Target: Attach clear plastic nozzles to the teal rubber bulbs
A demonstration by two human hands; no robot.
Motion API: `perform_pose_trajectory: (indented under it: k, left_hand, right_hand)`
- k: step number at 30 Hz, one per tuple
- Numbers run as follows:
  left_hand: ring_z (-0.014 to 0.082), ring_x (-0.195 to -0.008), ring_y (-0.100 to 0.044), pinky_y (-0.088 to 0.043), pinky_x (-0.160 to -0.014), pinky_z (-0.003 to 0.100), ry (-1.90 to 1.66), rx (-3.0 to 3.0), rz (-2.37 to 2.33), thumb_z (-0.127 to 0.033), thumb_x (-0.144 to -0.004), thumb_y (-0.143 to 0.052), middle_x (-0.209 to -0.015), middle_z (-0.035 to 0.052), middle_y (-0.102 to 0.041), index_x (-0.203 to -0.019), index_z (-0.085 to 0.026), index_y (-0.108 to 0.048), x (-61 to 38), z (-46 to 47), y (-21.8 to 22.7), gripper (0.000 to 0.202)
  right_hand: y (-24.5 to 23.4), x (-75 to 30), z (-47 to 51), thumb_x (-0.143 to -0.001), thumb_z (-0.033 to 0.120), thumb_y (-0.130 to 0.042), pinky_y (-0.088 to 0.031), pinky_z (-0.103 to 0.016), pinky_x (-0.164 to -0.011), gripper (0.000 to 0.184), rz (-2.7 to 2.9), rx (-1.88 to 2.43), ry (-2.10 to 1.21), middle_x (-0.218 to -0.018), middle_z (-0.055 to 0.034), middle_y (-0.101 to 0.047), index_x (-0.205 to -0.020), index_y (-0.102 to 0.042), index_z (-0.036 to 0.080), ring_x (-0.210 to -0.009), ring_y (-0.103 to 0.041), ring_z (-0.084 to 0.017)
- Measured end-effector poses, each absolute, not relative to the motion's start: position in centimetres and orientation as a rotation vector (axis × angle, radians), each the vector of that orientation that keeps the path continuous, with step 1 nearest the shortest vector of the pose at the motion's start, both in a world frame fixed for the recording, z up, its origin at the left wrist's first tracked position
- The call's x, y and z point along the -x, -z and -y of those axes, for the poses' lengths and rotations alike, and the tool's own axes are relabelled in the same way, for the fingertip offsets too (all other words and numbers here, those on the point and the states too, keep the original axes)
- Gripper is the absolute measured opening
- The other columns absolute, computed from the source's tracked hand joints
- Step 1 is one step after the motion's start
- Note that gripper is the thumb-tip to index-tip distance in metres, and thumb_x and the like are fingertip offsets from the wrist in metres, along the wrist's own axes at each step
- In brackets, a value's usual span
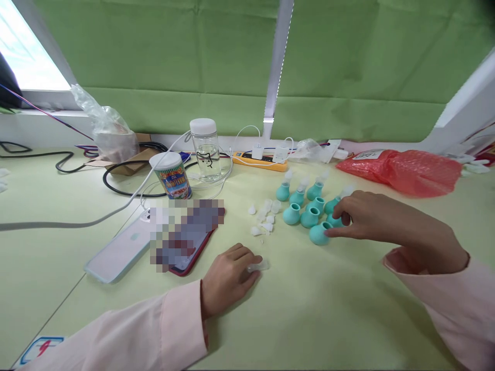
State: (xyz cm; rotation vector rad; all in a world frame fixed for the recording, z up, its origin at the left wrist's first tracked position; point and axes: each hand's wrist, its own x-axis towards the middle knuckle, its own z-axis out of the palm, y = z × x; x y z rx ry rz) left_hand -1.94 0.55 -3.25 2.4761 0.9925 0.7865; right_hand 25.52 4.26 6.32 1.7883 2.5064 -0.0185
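Note:
My left hand (232, 273) rests on the table, its thumb and fingers closed on a small translucent plastic piece (263, 266). Over the cluster of teal rubber bulbs, my right hand (359, 219) has its thumb and index finger apart. The thumb tip touches or overlaps the front open-necked bulb (319, 234). Part of another bulb (335, 221) shows between those fingers. Several bulbs stand with open necks, such as the left one (291, 214); some at the back, like this bulb (282, 192), carry clear tops. Loose translucent white pieces (266, 226) lie between my hands.
Two phones, one pale (119, 252) and one red-edged (193, 242), lie at left. Behind them stand a printed cup (174, 180) and a lidded water bottle (207, 154). Cables run to a yellow power strip (266, 164). A red plastic bag (406, 172) lies back right.

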Motion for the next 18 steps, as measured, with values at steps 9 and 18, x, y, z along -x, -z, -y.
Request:
perform_pose_trajectory:
  k: [9,18]
  left_hand:
    - [0.0142,-0.073,-0.053,-0.047,-0.066,0.028,-0.936,-2.266,-1.101,-0.015,-0.073,-0.051,-0.081,0.0033,-0.055,-0.084,-0.018,-0.046,2.0,-0.2,3.2,0.012]
    - [0.0146,-0.083,-0.055,-0.050,-0.064,0.025,-1.375,-1.755,-0.776,-0.006,-0.075,-0.052,-0.089,0.0028,-0.054,-0.089,-0.021,-0.047,1.8,0.7,2.3,0.021]
  right_hand:
    - [-6.4,-22.9,-3.9,-0.071,0.030,-0.052,-0.032,-0.022,-0.046,0.011,-2.766,-1.442,0.196,-0.057,0.0016,-0.052,-0.066,-0.056,0.020,-0.050,-0.046,-0.010]
    - [-1.8,-17.5,-2.0,-0.070,0.022,-0.057,-0.040,-0.023,-0.059,0.017,-3.273,-1.127,0.701,-0.069,-0.0004,-0.055,-0.086,-0.055,0.016,-0.062,-0.049,-0.011]
